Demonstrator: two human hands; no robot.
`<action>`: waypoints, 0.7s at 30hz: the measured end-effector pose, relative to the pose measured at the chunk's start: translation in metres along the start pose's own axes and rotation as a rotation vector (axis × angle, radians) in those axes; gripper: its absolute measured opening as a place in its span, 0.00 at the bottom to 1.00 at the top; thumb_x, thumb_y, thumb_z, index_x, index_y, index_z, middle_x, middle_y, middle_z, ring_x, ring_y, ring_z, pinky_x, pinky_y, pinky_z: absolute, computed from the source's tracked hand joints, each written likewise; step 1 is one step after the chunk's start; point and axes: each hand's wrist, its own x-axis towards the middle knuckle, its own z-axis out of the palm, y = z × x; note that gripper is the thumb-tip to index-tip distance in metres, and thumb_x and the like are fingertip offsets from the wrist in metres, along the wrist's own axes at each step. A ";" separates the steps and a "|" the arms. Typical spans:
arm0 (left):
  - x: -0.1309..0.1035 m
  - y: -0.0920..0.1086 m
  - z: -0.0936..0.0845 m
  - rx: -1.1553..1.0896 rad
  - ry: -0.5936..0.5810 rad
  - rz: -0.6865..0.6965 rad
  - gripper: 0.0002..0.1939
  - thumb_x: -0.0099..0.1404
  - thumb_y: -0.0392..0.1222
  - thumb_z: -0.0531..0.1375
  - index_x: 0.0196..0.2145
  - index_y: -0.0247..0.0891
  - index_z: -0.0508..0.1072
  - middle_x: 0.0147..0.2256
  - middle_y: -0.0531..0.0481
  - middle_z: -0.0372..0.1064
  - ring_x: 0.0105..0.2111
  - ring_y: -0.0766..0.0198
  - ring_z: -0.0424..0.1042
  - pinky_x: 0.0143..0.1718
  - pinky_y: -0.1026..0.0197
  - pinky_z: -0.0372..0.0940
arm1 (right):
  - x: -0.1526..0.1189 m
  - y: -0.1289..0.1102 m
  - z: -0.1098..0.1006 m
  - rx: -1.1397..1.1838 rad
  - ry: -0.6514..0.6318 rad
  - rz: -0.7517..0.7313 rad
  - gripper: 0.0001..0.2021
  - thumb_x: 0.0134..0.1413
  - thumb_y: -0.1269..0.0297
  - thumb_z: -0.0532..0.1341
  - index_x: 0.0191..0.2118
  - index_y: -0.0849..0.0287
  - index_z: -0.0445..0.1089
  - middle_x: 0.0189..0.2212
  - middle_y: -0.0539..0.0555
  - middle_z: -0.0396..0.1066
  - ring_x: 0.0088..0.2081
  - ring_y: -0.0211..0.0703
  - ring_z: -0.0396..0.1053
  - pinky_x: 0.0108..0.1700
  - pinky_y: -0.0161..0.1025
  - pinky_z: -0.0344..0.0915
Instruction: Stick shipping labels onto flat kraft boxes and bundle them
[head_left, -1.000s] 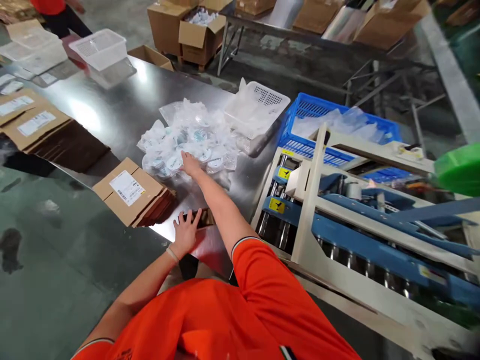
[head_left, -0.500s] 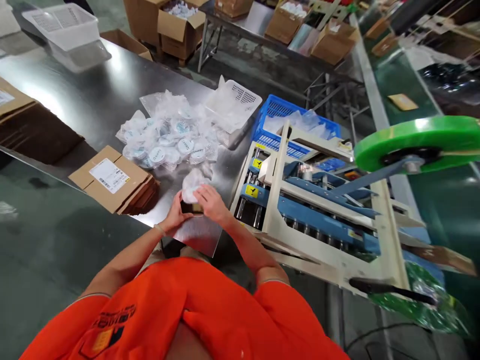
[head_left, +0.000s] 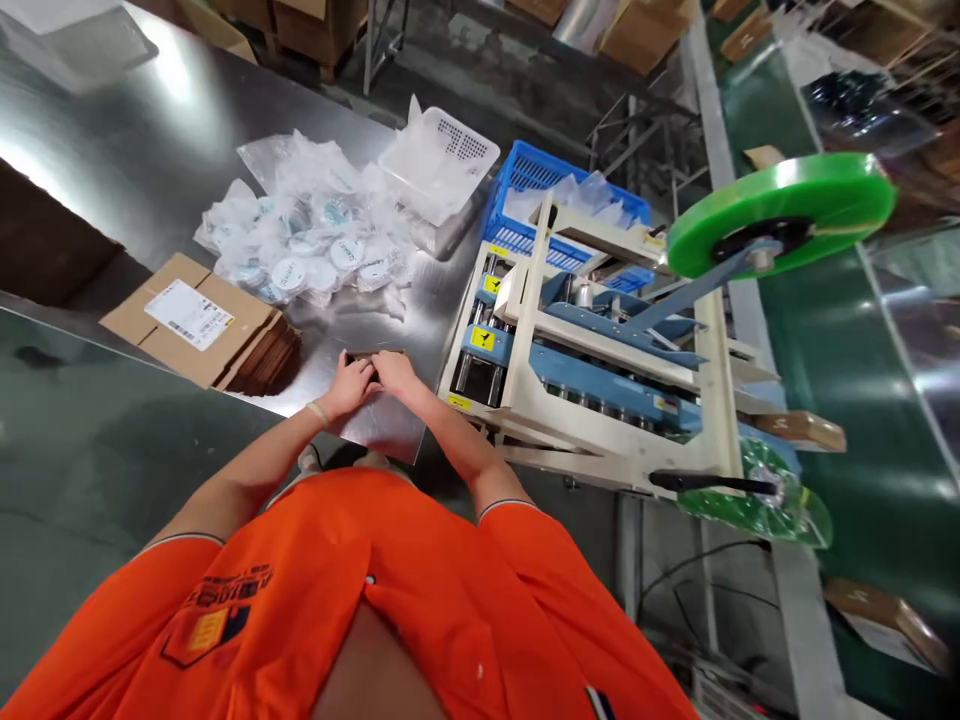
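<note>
A small cardboard box [head_left: 361,354] lies near the table's front edge, mostly covered by my hands. My left hand [head_left: 351,386] grips its left side, fingers bent over the near edge. Close beside it, my right hand [head_left: 394,373] has its fingers curled over the box's top edge. What lies inside is hidden. Beyond the hands is a pile of clear plastic bags [head_left: 311,235] holding round white pieces with blue print. Left of my hands rests a stack of flattened cardboard boxes [head_left: 196,318], the top one bearing a white label.
A white basket [head_left: 442,160] stands behind the pile, beside a blue crate [head_left: 525,165] holding plastic bags. To the right is a tape-sealing machine [head_left: 592,370] with a green tape roll [head_left: 780,215]. A green conveyor [head_left: 847,400] carries boxes farther right.
The white plastic bag that my right hand held over the box is out of sight. Both hands have come together at the box. The view has shifted, so the scene sits higher and further left.
</note>
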 end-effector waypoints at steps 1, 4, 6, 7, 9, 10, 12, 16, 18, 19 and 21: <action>0.000 0.000 0.000 0.003 0.004 0.006 0.13 0.73 0.46 0.61 0.50 0.38 0.79 0.50 0.35 0.75 0.55 0.38 0.71 0.73 0.26 0.38 | -0.010 0.007 -0.004 -0.014 0.080 0.028 0.08 0.64 0.70 0.66 0.44 0.62 0.83 0.45 0.65 0.83 0.48 0.54 0.78 0.56 0.45 0.73; 0.000 0.000 0.002 -0.017 0.041 0.024 0.17 0.73 0.44 0.61 0.55 0.39 0.80 0.53 0.34 0.75 0.57 0.37 0.69 0.73 0.26 0.37 | -0.031 0.027 -0.012 0.011 0.258 0.224 0.17 0.68 0.71 0.56 0.53 0.63 0.80 0.47 0.64 0.82 0.50 0.52 0.78 0.56 0.45 0.74; 0.001 0.002 0.005 -0.016 0.057 0.019 0.20 0.72 0.44 0.61 0.58 0.39 0.79 0.54 0.32 0.75 0.60 0.35 0.67 0.73 0.26 0.35 | -0.032 0.033 -0.008 0.077 0.173 0.331 0.17 0.65 0.73 0.57 0.52 0.64 0.80 0.43 0.61 0.82 0.44 0.49 0.79 0.51 0.42 0.75; 0.002 0.003 0.006 -0.011 0.056 0.015 0.21 0.72 0.44 0.62 0.60 0.39 0.79 0.55 0.32 0.75 0.61 0.34 0.66 0.73 0.25 0.35 | -0.029 0.033 -0.004 0.099 0.104 0.334 0.17 0.63 0.74 0.58 0.52 0.65 0.80 0.42 0.59 0.82 0.43 0.48 0.79 0.49 0.41 0.75; 0.005 0.004 0.007 -0.010 0.051 0.004 0.23 0.71 0.45 0.63 0.61 0.38 0.78 0.55 0.31 0.76 0.62 0.32 0.65 0.74 0.24 0.34 | -0.019 0.030 0.004 0.114 0.003 0.272 0.15 0.63 0.75 0.60 0.50 0.64 0.81 0.43 0.59 0.83 0.44 0.48 0.79 0.51 0.41 0.74; 0.005 0.004 0.006 -0.022 0.048 0.001 0.24 0.71 0.45 0.63 0.62 0.38 0.78 0.55 0.31 0.77 0.63 0.32 0.64 0.74 0.23 0.33 | -0.015 0.029 0.007 0.096 -0.033 0.215 0.14 0.64 0.75 0.60 0.48 0.64 0.82 0.44 0.59 0.83 0.47 0.48 0.79 0.53 0.42 0.74; 0.004 0.000 0.001 -0.093 0.040 -0.001 0.23 0.69 0.45 0.65 0.59 0.38 0.79 0.55 0.33 0.77 0.63 0.33 0.65 0.74 0.24 0.35 | -0.012 0.029 0.006 0.027 -0.091 0.055 0.11 0.67 0.72 0.61 0.46 0.62 0.83 0.48 0.61 0.82 0.53 0.51 0.78 0.61 0.46 0.71; -0.011 -0.028 -0.018 -0.418 0.230 -0.091 0.19 0.71 0.46 0.64 0.55 0.34 0.77 0.60 0.35 0.73 0.66 0.42 0.63 0.73 0.35 0.50 | -0.030 0.044 -0.002 -0.093 -0.176 -0.208 0.11 0.71 0.70 0.64 0.53 0.61 0.81 0.61 0.64 0.76 0.65 0.53 0.71 0.70 0.50 0.65; -0.017 -0.041 -0.024 -0.556 0.325 -0.183 0.25 0.68 0.47 0.67 0.58 0.31 0.73 0.63 0.33 0.70 0.67 0.44 0.63 0.71 0.40 0.56 | -0.041 0.053 -0.002 -0.094 -0.190 -0.227 0.14 0.73 0.71 0.61 0.56 0.62 0.80 0.65 0.64 0.73 0.68 0.52 0.69 0.71 0.48 0.64; -0.018 -0.045 -0.024 -0.632 0.308 -0.230 0.29 0.65 0.48 0.70 0.59 0.32 0.72 0.63 0.34 0.70 0.66 0.45 0.65 0.69 0.42 0.60 | -0.045 0.055 -0.001 -0.090 -0.193 -0.230 0.15 0.74 0.73 0.58 0.56 0.62 0.80 0.66 0.64 0.72 0.68 0.52 0.68 0.72 0.47 0.64; -0.011 -0.046 -0.017 -0.798 0.192 -0.323 0.35 0.55 0.47 0.77 0.57 0.35 0.73 0.58 0.37 0.74 0.61 0.47 0.71 0.63 0.47 0.67 | -0.044 0.058 0.001 -0.080 -0.193 -0.239 0.17 0.74 0.74 0.56 0.57 0.62 0.80 0.66 0.63 0.73 0.68 0.52 0.69 0.71 0.46 0.64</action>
